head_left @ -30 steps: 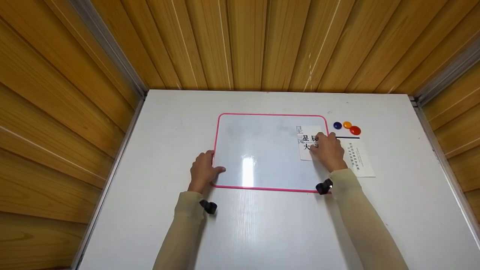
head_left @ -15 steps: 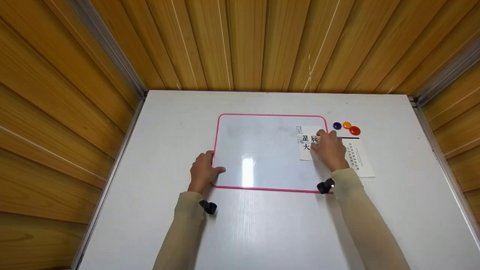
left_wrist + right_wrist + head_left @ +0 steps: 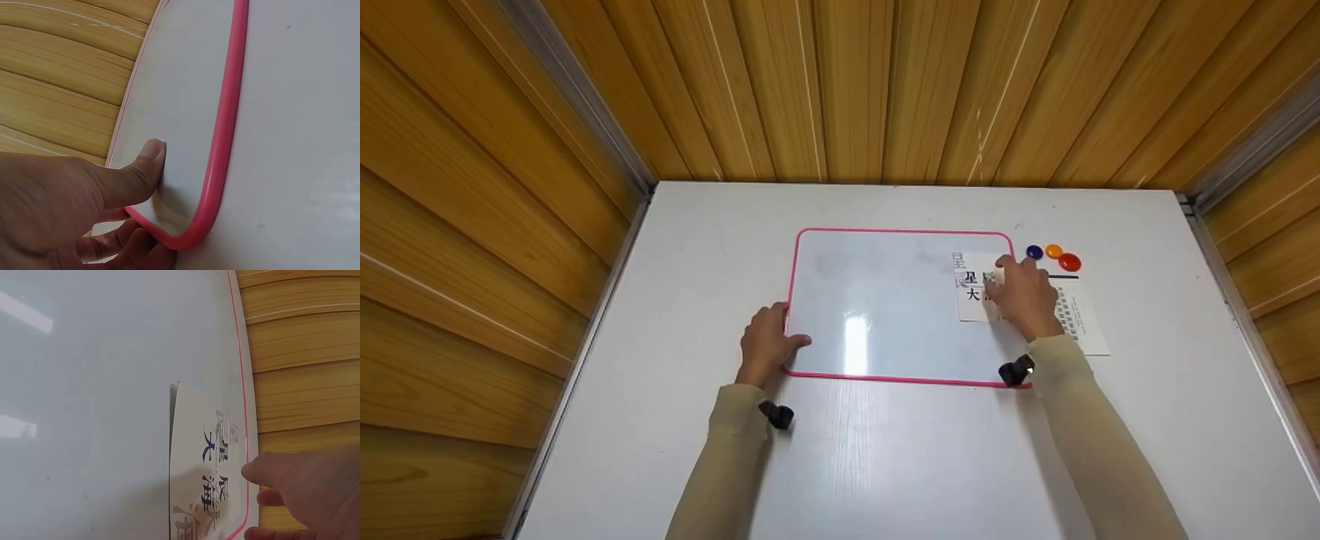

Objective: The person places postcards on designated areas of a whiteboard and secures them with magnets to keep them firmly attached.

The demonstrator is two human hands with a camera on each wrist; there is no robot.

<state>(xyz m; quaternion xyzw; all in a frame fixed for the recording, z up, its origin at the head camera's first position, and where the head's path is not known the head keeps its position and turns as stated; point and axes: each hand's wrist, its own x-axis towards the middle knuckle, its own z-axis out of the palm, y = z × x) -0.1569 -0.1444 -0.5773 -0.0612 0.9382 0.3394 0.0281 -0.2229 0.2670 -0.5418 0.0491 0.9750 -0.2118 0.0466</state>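
A whiteboard (image 3: 877, 300) with a pink frame lies on the white table. My left hand (image 3: 766, 345) holds its left edge near the front corner; in the left wrist view the thumb (image 3: 143, 174) is over the board's face and the other fingers curl at the frame. On the right part of the board lies a white card (image 3: 191, 455) with printed Chinese characters. Over the card's right side is my right hand (image 3: 1026, 298), its fingers loosely bent and holding nothing. It hides part of the card in the head view.
Right of the board, a second printed card (image 3: 1084, 322) lies on the table (image 3: 660, 420). Behind it are a dark blue round magnet-like disc (image 3: 1034, 253), an orange disc (image 3: 1054, 251) and a red disc (image 3: 1069, 262). Wood-patterned walls (image 3: 851, 90) surround the table's back and sides.
My right hand has shifted slightly to the right and away from the card's characters, with its fingers spreading a little. The left hand and the board have stayed in place.
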